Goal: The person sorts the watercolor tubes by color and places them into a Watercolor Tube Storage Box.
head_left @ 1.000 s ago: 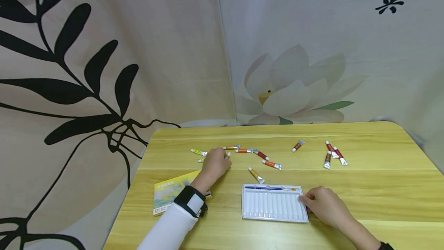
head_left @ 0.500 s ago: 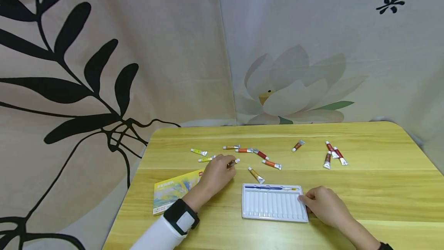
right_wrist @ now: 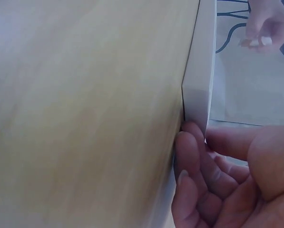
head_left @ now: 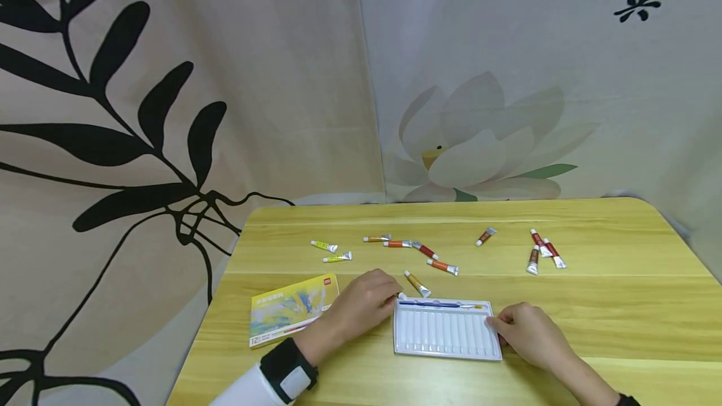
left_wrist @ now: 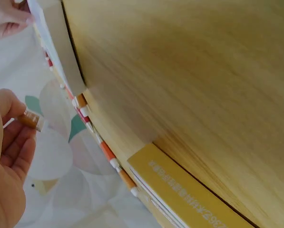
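As left hand [head_left: 363,306] is pinching a tube [left_wrist: 29,120], right hand [head_left: 527,333] is holding a tray [head_left: 448,336].
A brush [head_left: 431,305] is lying inside.

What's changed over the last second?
The left hand moved right and nearer the wearer, away from the yellow-green tubes, carrying a brown-orange tube to the far left corner of the white tray. Unchanged: right hand holding the tray's right edge; flat box; other tubes.

The yellow box [head_left: 293,310] bears "12" near one corner, plus Chinese characters on front and side.
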Demonstrator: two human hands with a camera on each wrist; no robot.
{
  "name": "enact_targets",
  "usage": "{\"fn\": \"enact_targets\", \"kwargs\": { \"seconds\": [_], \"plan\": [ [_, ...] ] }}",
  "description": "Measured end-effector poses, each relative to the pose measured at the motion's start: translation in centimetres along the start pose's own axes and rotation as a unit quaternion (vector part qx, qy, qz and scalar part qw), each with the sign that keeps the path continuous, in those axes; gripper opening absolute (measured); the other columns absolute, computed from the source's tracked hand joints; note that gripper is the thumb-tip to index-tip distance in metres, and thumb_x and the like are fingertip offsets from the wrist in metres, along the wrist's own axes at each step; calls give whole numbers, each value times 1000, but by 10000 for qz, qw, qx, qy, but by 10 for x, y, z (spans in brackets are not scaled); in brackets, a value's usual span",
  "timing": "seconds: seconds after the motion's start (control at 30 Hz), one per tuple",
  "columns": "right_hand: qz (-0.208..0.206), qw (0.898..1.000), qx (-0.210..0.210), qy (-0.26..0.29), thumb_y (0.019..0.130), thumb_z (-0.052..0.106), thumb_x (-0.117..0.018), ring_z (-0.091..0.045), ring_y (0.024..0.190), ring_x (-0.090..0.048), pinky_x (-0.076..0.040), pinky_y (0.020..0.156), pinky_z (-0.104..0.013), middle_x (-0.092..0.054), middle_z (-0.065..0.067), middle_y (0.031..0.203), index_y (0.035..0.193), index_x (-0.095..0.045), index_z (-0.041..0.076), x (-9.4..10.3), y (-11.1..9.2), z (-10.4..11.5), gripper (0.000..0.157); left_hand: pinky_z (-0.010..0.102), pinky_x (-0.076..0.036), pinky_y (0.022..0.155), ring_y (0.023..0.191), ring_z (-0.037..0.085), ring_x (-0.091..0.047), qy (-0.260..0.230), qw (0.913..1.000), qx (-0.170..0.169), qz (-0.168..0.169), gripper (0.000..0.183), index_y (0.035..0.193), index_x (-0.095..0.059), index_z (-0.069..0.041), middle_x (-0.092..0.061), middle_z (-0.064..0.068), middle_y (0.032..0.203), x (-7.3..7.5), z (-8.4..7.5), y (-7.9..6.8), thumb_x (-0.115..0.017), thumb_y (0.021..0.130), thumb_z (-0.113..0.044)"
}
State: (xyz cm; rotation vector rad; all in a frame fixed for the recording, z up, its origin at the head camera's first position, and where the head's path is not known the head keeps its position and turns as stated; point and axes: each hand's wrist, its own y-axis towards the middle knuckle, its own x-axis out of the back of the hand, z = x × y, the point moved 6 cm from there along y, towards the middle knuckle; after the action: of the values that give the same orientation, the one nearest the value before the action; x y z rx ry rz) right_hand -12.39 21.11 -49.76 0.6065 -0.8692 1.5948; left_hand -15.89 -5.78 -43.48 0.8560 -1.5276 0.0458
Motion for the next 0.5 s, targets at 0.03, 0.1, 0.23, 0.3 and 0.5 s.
{"fn": "enact_targets", "kwargs": {
  "seconds": [0.03,0.1,0.23,0.3,0.5],
  "plan": [
    [-3,10000,5,0,88,26,-62,-7,41,-36,-23,39,-20,-43,9,45,56,-58,20,0,0,0,33,19,-47,83,93,5,-52,30,9998,-182,10,14,94,-70,-11,-65,-4,93,-1,-3,0,-63,82,-7],
    [-14,10000,20,-20,88,27,-62,-7,41,-36,-24,39,-20,-43,9,45,55,-58,20,0,0,0,34,19,-46,84,92,5,-52,120,9986,-499,110,13,93,-70,-11,-65,-5,93,-3,-9,-1,-64,82,-8],
    [-19,10000,18,-9,88,27,-62,-7,42,-37,-25,39,-20,-44,9,45,55,-57,19,0,0,0,35,20,-45,85,93,7,-52,472,9917,-1113,428,12,93,-69,-12,-65,-5,92,-8,-20,-5,-64,82,-8],
    [-3,10000,-12,24,88,26,-62,-7,42,-37,-25,39,-20,-44,8,45,54,-57,18,0,0,-1,35,20,-45,84,92,7,-52,768,9855,-1397,587,11,91,-68,-13,-65,-6,91,-10,-26,-7,-63,83,-8],
    [34,9999,-89,61,89,26,-62,-7,42,-38,-25,39,-20,-45,8,45,54,-57,17,-1,-1,0,36,22,-45,81,87,9,-50,1627,9556,-2284,910,16,83,-62,-18,-60,-9,85,-19,-38,-17,-50,88,-9]
  ]
}}
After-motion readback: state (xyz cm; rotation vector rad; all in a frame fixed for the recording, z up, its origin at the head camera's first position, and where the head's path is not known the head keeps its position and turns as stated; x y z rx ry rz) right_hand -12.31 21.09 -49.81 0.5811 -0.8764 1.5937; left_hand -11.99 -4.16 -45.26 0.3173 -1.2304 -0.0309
